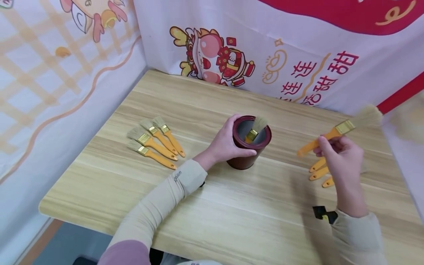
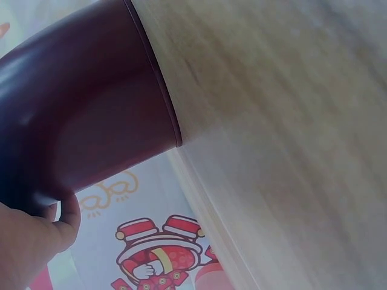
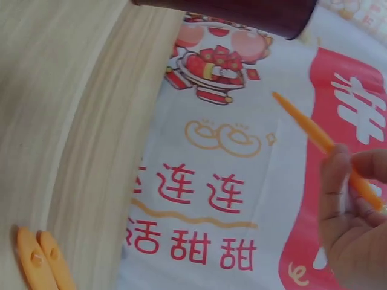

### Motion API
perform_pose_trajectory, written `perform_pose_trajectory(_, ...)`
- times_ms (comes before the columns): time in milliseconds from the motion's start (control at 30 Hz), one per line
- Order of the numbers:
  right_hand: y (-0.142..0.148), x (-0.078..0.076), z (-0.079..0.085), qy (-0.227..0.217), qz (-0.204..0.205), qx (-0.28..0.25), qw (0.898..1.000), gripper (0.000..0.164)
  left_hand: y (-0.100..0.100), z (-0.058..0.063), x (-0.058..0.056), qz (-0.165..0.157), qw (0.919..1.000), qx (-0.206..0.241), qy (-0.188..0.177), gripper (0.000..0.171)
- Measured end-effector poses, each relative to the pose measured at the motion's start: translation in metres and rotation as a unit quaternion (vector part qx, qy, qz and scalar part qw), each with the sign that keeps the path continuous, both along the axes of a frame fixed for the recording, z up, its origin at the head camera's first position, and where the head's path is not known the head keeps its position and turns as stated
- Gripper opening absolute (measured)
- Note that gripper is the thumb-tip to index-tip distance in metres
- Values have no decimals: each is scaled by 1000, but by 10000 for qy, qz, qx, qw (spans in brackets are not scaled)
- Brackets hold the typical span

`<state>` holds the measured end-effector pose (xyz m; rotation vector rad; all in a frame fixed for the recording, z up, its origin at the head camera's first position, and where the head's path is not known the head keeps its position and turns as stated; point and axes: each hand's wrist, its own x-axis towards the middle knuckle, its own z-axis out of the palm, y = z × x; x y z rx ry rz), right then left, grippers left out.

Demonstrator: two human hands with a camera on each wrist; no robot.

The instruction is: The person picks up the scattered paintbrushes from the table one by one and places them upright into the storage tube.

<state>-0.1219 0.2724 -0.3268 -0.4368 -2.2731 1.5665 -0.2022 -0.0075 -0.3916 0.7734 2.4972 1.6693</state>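
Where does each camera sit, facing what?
Head: on the head, facing forward and down at the table; left hand, right hand and sleeves show.
Left wrist: on that wrist, facing the can; part of the left hand shows.
Right wrist: on that wrist, facing the held brush and printed cloth; right hand shows.
Both wrist views share the can and cloth.

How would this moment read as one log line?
left hand: grips maroon container; right hand: holds raised brush; inside container: one brush; left side: four brushes; right side: three brush handles showing
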Motion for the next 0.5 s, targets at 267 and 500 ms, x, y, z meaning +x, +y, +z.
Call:
perform_pose_trajectory(267,-17,-7,-4,2075,669,-759,9730,7,1,-2,0,-33,10000,-24,25,110)
perform_pose_trajectory(500,-43,-14,10,2562,1481,-576,9535,7,0,-1,1,17,10000,75,-14,109)
